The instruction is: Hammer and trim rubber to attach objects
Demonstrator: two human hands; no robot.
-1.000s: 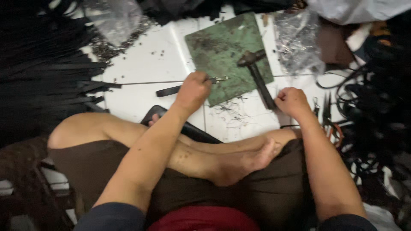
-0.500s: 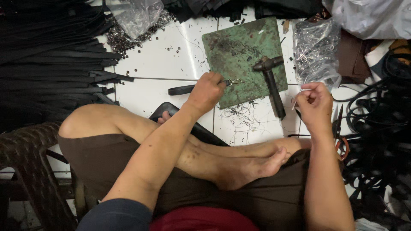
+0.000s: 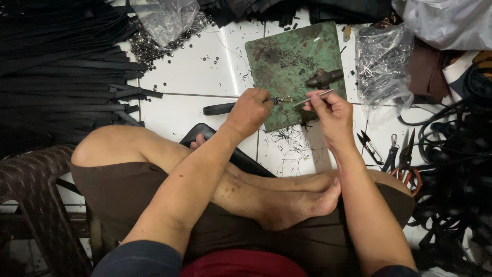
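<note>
Head view, step: left hand [image 3: 252,110] pinches a black strap [image 3: 219,108] with a metal clasp [image 3: 283,100] at its end, over the green plate's [image 3: 277,56] lower edge.
Right hand: right hand [image 3: 328,110], fingers clamped on a thin metal pin [image 3: 313,96], tip beside the clasp.
Next move: likely needs a steady aim at the clasp.
Count: one hammer [image 3: 324,78], one snips [image 3: 369,145], one scissors [image 3: 408,163], two bags of metal parts.

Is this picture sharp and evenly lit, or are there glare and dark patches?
Head view: the left hand and right hand look sharp over the green plate; the white floor tiles and clear plastic bag show glare; the black straps at left merge into shadow.
</note>
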